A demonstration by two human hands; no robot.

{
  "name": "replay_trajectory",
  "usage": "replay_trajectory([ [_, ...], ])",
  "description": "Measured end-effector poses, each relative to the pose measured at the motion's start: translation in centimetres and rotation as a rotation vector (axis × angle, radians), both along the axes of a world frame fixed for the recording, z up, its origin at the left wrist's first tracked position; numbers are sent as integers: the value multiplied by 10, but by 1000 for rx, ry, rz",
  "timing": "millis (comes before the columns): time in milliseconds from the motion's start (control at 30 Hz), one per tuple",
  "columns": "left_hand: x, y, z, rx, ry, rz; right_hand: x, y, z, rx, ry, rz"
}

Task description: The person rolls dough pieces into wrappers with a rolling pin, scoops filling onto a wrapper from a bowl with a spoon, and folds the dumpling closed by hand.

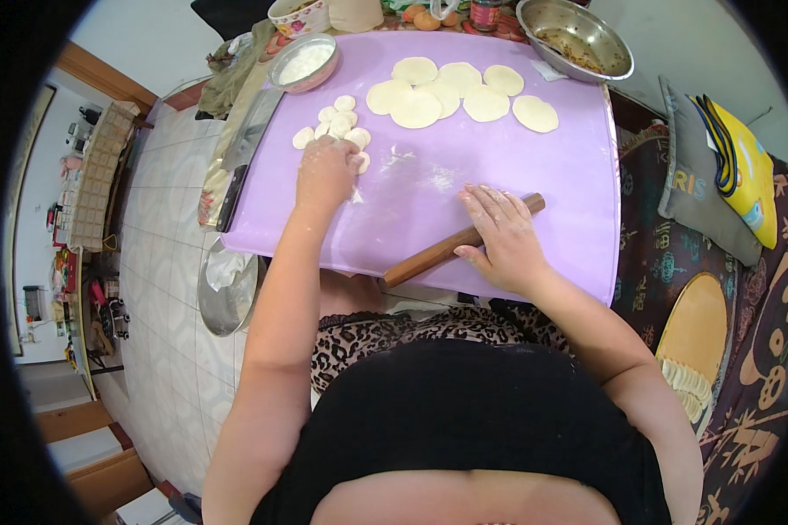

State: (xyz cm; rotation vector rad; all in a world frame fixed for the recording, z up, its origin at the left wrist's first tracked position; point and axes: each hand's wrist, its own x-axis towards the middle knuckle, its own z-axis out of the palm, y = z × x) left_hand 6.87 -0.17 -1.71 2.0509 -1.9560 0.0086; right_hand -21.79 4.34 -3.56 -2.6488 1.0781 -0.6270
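On a lilac mat dusted with flour, my left hand reaches into a cluster of small dough pieces. Its fingertips are at the nearest pieces; the back of the hand hides whether they grip one. My right hand lies over a wooden rolling pin, palm down near its far end, with the thumb apart on the near side. The pin slants across the mat's near edge. Several rolled dough wrappers lie farther back, some overlapping.
A cleaver rests along the mat's left edge, by a bowl of flour. A steel bowl with filling residue stands back right. Low on the right, a tray carries folded dumplings. A metal basin sits below left.
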Motion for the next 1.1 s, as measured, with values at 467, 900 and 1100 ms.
replay_trajectory([
  [467, -62, 37, 4, 318, 409, -214, 5, 1, -3, -73, -34, -27],
  [900, 6, 68, 9, 276, 456, 29, 36, -32, -9, -84, 110, -135],
  [1100, 18, 66, 10, 437, 572, 116, 36, -29, -8, -156, 64, -120],
])
